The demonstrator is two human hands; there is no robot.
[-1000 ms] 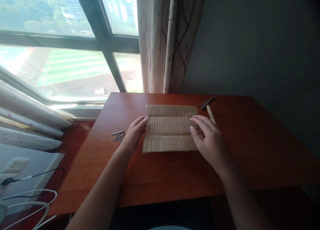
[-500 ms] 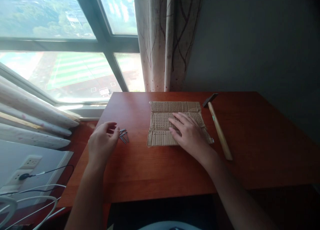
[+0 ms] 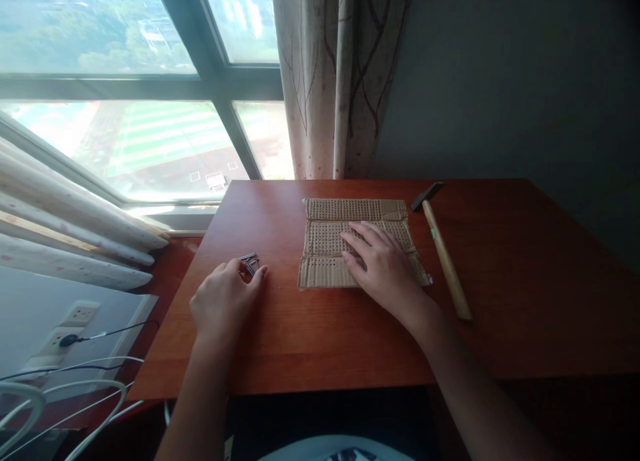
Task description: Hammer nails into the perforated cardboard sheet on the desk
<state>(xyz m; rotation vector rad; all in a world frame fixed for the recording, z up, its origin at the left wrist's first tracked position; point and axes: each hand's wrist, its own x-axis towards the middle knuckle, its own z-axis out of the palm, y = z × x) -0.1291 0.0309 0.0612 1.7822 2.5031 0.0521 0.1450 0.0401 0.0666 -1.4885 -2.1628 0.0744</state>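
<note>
A small pile of metal nails (image 3: 251,261) lies on the left side of the wooden table. My left hand (image 3: 223,297) is at the pile, its fingers curled and the thumb apart from them, with nails between. Some fingertips are hidden behind the hand. In the middle of the table lies a creased sheet of brown cardboard (image 3: 325,274) punched with rows of small holes. My right hand (image 3: 383,264) rests flat on its right part, fingers spread. To the right of the cardboard is a hammer (image 3: 447,261) with a wooden handle, its dark head at the far end.
The red-brown table (image 3: 300,347) reaches from the window (image 3: 165,141) side to the grey wall (image 3: 500,81). Patterned curtains (image 3: 315,81) hang behind it. On the left, a plug sits in a wall socket (image 3: 70,327), with loose cables (image 3: 100,387) below.
My left hand has moved right and slightly down, onto the nail pile, and its thumb now reaches past the near side. The right hand stays on the cardboard. The view has shifted slightly.
</note>
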